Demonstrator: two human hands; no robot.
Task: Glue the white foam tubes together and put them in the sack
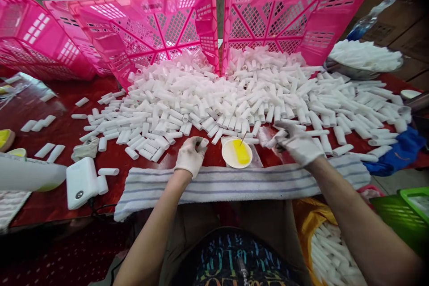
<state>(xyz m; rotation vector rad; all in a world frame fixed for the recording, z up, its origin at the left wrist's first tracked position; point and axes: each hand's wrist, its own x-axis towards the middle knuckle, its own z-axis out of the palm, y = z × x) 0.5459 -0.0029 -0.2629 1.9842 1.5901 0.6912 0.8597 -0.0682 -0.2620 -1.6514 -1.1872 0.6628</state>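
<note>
My left hand (190, 156), in a white glove with dark fingertips, is closed on a short white tube (203, 143). My right hand (300, 145), gloved the same way and slightly blurred, is closed around another white tube (279, 134) at its fingertips. Between the hands sits a small white dish (228, 154) holding a yellow block (241, 152), with a thin wooden stick (243, 137) by it. Just beyond both hands spreads a big heap of white tubes (214, 94). Both wrists are over a striped towel (214, 183) along the table's near edge.
Pink crates (161, 22) lie tipped on their sides behind the heap. A metal bowl of tubes (365, 60) stands at the back right. On the left are a white power bank (81, 183) and loose tubes. A yellow bag of tubes (303, 228) is below the table.
</note>
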